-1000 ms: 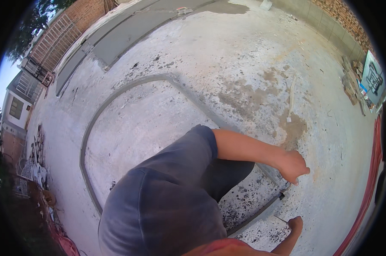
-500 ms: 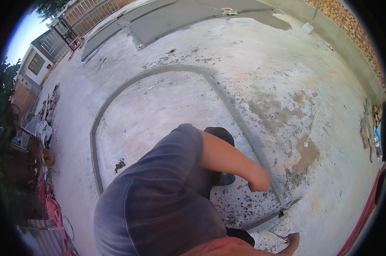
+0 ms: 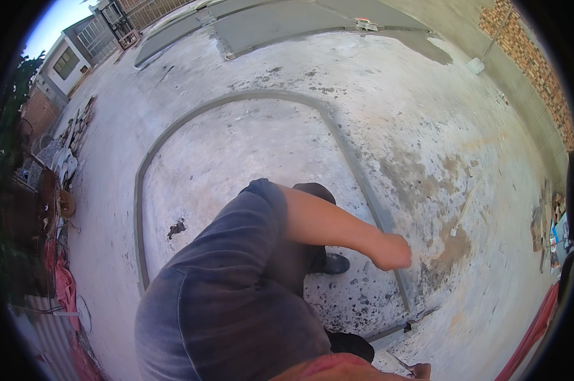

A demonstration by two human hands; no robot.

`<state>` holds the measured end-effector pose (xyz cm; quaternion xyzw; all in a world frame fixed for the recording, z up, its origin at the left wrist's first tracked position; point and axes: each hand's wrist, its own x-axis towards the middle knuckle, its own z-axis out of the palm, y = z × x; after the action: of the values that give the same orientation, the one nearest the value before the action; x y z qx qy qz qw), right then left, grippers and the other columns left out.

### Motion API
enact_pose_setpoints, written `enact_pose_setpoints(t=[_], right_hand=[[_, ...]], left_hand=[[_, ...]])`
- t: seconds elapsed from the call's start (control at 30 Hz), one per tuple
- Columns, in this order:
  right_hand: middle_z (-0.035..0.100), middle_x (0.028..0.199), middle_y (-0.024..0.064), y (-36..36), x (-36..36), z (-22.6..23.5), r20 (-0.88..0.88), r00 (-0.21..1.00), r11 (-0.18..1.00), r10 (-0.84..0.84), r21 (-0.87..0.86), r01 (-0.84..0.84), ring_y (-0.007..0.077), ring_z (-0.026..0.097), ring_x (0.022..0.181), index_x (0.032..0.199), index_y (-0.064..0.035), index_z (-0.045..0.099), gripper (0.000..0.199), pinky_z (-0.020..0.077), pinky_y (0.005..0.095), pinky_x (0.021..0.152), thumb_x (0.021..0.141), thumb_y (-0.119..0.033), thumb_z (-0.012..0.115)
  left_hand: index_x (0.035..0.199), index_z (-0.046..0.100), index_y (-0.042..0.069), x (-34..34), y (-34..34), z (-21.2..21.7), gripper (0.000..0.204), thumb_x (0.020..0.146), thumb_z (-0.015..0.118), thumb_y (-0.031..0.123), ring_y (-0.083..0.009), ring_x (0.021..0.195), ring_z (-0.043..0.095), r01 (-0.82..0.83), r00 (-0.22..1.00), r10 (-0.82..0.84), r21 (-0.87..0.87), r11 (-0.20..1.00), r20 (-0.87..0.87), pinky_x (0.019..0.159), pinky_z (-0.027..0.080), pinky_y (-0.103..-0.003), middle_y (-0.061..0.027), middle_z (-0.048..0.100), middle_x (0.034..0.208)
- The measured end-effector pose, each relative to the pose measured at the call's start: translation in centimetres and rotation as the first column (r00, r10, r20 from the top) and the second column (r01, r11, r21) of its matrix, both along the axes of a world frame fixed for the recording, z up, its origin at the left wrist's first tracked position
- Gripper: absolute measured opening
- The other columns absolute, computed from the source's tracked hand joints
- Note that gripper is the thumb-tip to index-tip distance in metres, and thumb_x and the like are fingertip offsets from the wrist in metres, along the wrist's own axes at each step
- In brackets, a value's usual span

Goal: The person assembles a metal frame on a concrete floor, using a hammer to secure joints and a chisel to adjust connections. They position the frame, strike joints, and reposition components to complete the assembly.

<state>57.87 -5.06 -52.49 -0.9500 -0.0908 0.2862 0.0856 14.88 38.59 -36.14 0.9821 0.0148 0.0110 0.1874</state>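
My left arm, in a short grey sleeve, reaches across to the right. At its rounded end my left hand hangs over a raised grey mortar strip, its fingers not made out. Low at the picture's edge, my right hand is curled and partly cut off, beside a thin, pale trowel-like blade. The strip curves round in an arch and runs down the right side. A short strip meets the bottom corner, where a small dark lump lies.
Dark crumbs litter the concrete floor near my boot. A smooth wet grey slab lies at the far side. A shovel leans by the right wall. Rubble and pink cloth line the left, with red cloth at lower right.
My left hand has moved up and slightly right, across the strip. My right hand sits lower and closer to the bottom edge. The whole view has shifted a little.
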Motion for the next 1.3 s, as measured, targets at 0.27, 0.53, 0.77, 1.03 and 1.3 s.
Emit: enact_pose_setpoints(t=[0.27, 0.53, 0.77, 1.03, 1.3], right_hand=[[0.065, 0.077, 0.0271, 1.0, -1.2, 1.4, 0.004, 0.999, 0.999, 0.051, -0.005, -0.051, 0.0347, 0.065, 0.057, 0.087, 0.0096, 0.055, 0.026, 0.0574, 0.0474, 0.045, 0.071, 0.013, 0.076], [0.065, 0.075, 0.0265, 1.9, -1.5, 2.3, 0.004, 0.997, 0.997, 0.076, -0.027, -0.075, 0.0340, 0.064, 0.055, 0.085, 0.0093, 0.056, 0.024, 0.0557, 0.0469, 0.044, 0.071, 0.012, 0.076], [0.064, 0.074, 0.0260, 2.0, -2.0, 2.7, 0.003, 0.997, 0.996, 0.082, -0.022, -0.082, 0.0334, 0.064, 0.053, 0.084, 0.0090, 0.057, 0.023, 0.0543, 0.0464, 0.043, 0.072, 0.011, 0.076], [0.064, 0.072, 0.0254, 1.5, -2.3, 2.8, 0.002, 0.996, 0.996, 0.090, 0.007, -0.090, 0.0327, 0.063, 0.052, 0.083, 0.0086, 0.058, 0.021, 0.0526, 0.0458, 0.042, 0.072, 0.010, 0.075], [0.064, 0.070, 0.0249, 3.6, -4.1, 2.4, -0.016, 0.990, 0.990, 0.138, -0.040, -0.139, 0.0320, 0.062, 0.050, 0.082, 0.0083, 0.059, 0.019, 0.0509, 0.0452, 0.041, 0.073, 0.009, 0.075]], left_hand=[[0.083, 0.068, 0.003, -1.0, -0.8, -1.0, 0.008, 0.076, 0.065, 0.007, -0.0405, 0.079, 0.069, 0.045, 0.994, -0.048, 0.029, 0.999, 0.100, 0.066, 0.054, -0.052, -0.0177, 0.069, 0.082], [0.079, 0.070, 0.005, -2.2, -1.2, 0.6, 0.009, 0.075, 0.066, 0.011, -0.0389, 0.075, 0.069, 0.093, 0.996, -0.094, 0.131, 0.987, 0.003, 0.062, 0.053, -0.052, -0.0150, 0.070, 0.075], [0.078, 0.072, 0.005, -1.0, -2.6, -0.1, 0.009, 0.073, 0.067, 0.010, -0.0388, 0.074, 0.069, 0.142, 0.989, -0.145, 0.134, 0.981, 0.015, 0.063, 0.053, -0.052, -0.0155, 0.070, 0.075], [0.086, 0.071, 0.004, -1.3, -1.6, -2.6, 0.011, 0.078, 0.064, 0.008, -0.0389, 0.085, 0.070, -0.028, 0.996, 0.025, 0.029, 0.999, 0.088, 0.070, 0.055, -0.051, -0.0170, 0.071, 0.084], [0.083, 0.070, 0.003, -2.5, -2.1, -2.0, 0.009, 0.081, 0.062, 0.007, -0.0392, 0.083, 0.070, -0.075, 0.997, 0.075, 0.099, 0.992, 0.004, 0.070, 0.056, -0.051, -0.0174, 0.071, 0.083]])
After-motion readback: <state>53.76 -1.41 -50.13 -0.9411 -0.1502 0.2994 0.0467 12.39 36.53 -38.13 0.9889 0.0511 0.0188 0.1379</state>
